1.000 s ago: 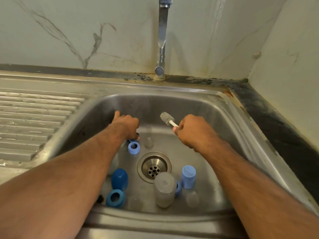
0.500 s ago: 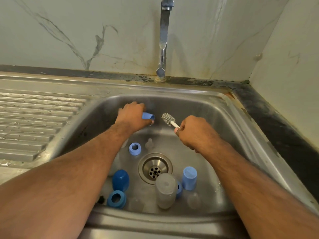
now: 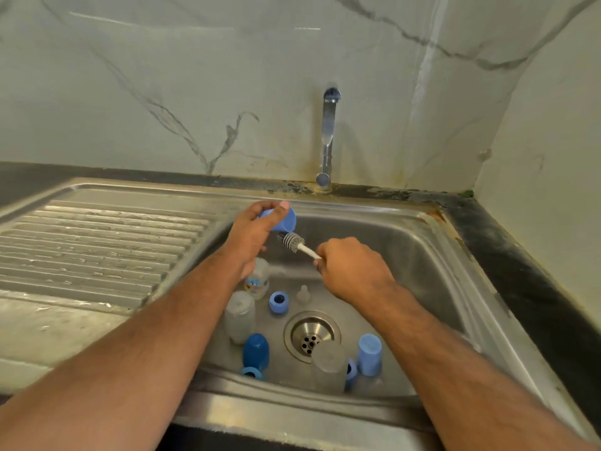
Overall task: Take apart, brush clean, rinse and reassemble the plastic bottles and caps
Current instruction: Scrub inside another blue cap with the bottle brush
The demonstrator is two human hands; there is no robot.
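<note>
Blue plastic cap (image 3: 280,219) held above the sink (image 3: 422,255) basin's back-left corner, left hand (image 3: 252,236) pinching its closed end, mouth facing the brush (image 3: 294,241). Right hand (image 3: 353,270) fisted round the brush handle. Cap likely light, stiff, slippery when wet — grip the outer wall firmly, bristles enter the open end.

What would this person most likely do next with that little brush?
Probably push the brush into the light blue cap. The left hand holds the cap tipped with its opening toward the bristles, which the right hand holds just short of its rim.
</note>
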